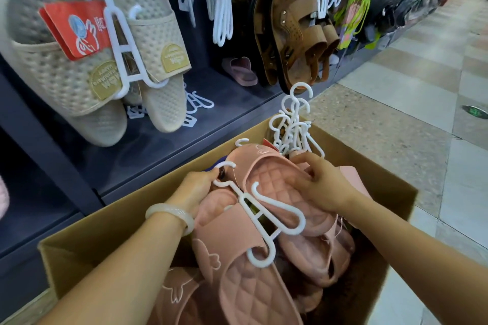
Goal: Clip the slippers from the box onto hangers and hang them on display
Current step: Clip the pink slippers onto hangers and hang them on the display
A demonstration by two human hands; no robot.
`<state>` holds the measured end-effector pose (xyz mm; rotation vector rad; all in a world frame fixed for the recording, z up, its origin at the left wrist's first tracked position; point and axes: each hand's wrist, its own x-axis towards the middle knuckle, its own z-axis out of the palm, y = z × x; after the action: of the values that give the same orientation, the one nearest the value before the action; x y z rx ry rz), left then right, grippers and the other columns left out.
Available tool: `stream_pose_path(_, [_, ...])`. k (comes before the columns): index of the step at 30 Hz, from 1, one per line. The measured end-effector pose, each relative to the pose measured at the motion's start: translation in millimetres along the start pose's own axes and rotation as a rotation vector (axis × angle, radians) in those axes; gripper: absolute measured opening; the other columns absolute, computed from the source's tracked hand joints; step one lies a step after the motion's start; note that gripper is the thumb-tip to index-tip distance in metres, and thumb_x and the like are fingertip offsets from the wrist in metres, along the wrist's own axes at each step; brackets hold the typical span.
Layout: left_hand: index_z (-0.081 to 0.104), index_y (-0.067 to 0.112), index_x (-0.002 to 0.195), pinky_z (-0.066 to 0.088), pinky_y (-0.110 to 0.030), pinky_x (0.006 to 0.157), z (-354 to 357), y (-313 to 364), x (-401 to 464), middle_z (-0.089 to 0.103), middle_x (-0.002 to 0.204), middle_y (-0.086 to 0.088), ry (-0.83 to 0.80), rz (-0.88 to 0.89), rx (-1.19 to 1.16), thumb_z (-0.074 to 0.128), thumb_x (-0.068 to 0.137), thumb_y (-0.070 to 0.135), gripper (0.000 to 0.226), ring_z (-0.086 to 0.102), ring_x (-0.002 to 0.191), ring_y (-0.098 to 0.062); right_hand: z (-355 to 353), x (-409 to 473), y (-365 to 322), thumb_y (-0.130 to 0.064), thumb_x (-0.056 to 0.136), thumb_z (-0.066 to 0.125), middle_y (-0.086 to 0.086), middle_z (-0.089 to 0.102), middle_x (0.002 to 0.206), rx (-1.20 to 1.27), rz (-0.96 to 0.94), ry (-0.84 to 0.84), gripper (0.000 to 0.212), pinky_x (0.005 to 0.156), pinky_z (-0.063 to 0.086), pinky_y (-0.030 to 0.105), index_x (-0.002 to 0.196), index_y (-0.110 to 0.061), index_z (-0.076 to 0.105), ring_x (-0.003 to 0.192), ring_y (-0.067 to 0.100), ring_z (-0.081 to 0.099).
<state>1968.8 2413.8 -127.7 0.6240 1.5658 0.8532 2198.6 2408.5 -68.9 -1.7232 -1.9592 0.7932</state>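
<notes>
over the box (390,187), left hand (196,187) pinches hanger (264,208); right hand (323,182) grips pink slipper (272,177)

Both arms extended, left hand (198,188) and right hand (323,184) curled.

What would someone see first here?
Probably the pink slippers heaped in the cardboard box at the bottom, with the left hand and right hand on them and a white hanger. Next, the beige slippers hanging top left.
</notes>
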Motion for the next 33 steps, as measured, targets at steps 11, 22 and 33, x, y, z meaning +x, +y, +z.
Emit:
stream_pose_path(11, [0.065, -0.003, 0.087, 0.045, -0.037, 0.078, -6, 38, -29, 0.064, 0.109, -0.028, 0.254, 0.29, 0.088, 0.041, 0.097, 0.025, 0.038, 0.06, 0.091, -0.038, -8, -49, 20, -0.037, 0.078, 0.07, -0.013, 0.065, 0.104, 0.19, -0.132, 0.025, 0.031, 0.088, 0.053, 0.044, 0.103, -0.04, 0.052, 0.1, 0.01, 0.063])
stream_pose_path(22, [0.056, 0.01, 0.09, 0.043, -0.039, 0.083, -15, 53, -72, 0.058, 0.089, -0.006, 0.278, 0.573, 0.299, 0.032, 0.1, 0.032, 0.034, 0.053, 0.087, -0.023, -40, -46, -15, 0.008, 0.084, 0.055, 0.001, 0.069, 0.102, 0.343, -0.023, -0.061, 0.033, 0.094, 0.049, 0.03, 0.088, -0.023, 0.066, 0.1, 0.015, 0.064])
stream_pose_path(33, [0.043, 0.021, 0.067, 0.032, -0.03, 0.068, 13, 67, -94, 0.049, 0.07, 0.006, 0.142, 0.77, 0.536, 0.036, 0.099, 0.032, 0.035, 0.048, 0.077, -0.02, -25, 8, -123, -0.022, 0.095, 0.051, 0.0, 0.064, 0.075, 0.233, -0.16, -0.22, 0.022, 0.068, 0.054, 0.02, 0.079, -0.009, 0.06, 0.065, 0.015, 0.064])
